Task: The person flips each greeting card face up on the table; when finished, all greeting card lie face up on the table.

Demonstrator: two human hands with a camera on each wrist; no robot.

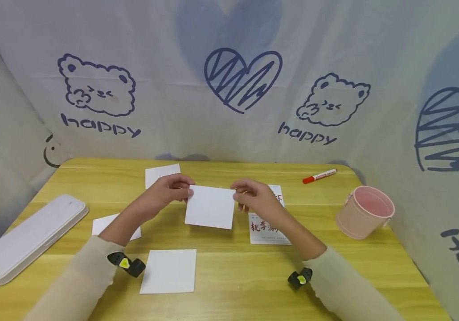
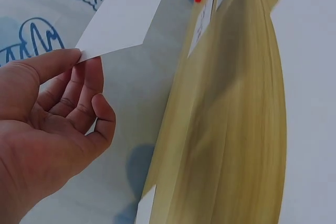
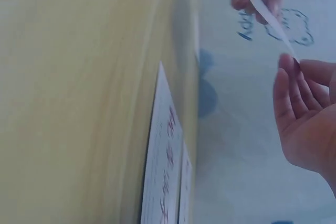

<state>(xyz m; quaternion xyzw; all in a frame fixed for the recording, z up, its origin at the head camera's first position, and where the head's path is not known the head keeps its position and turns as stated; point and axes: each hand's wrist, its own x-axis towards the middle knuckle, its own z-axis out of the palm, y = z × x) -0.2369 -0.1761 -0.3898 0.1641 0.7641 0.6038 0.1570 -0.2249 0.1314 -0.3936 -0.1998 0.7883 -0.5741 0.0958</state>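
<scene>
The left hand (image 1: 168,189) and right hand (image 1: 256,196), fingers loosely curled, pinched a white card (image 1: 210,207) by its top corners above the table (image 1: 237,276).

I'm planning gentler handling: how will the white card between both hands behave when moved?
The white card is probably fairly stiff, spanning almost flat between left hand and right hand. It seems light, since edge pinches alone hold it up.

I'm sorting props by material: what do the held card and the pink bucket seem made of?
Held card: probably matte paper or cardstock; thin edge, no gloss. Pink bucket: perhaps smooth plastic or painted metal; its even colour leaves that open.
</scene>
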